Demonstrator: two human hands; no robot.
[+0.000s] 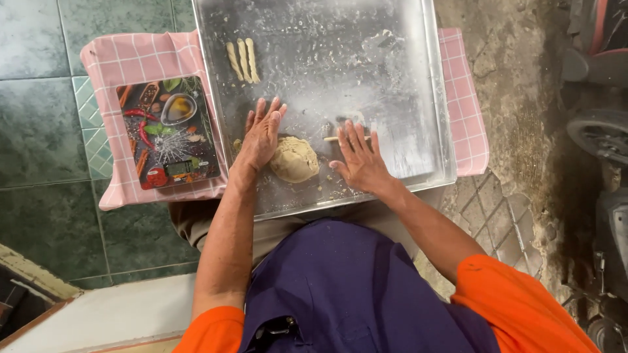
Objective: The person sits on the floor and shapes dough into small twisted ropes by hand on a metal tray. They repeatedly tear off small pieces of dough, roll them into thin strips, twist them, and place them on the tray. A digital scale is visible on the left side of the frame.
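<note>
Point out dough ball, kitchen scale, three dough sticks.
dough ball (294, 159), head view, middle of its top.
kitchen scale (168, 140), head view, centre of its printed top.
dough sticks (243, 60), head view, middle stick of the three.

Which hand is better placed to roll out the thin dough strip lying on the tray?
Right. The right hand lies flat with its fingertips over the thin dough strip on the metal tray. The left hand rests palm down on the other side of the dough ball, farther from the strip.

Bare tray (392, 78) beyond the dough lump (294, 159); three dough sticks (243, 61) at far left.
</note>
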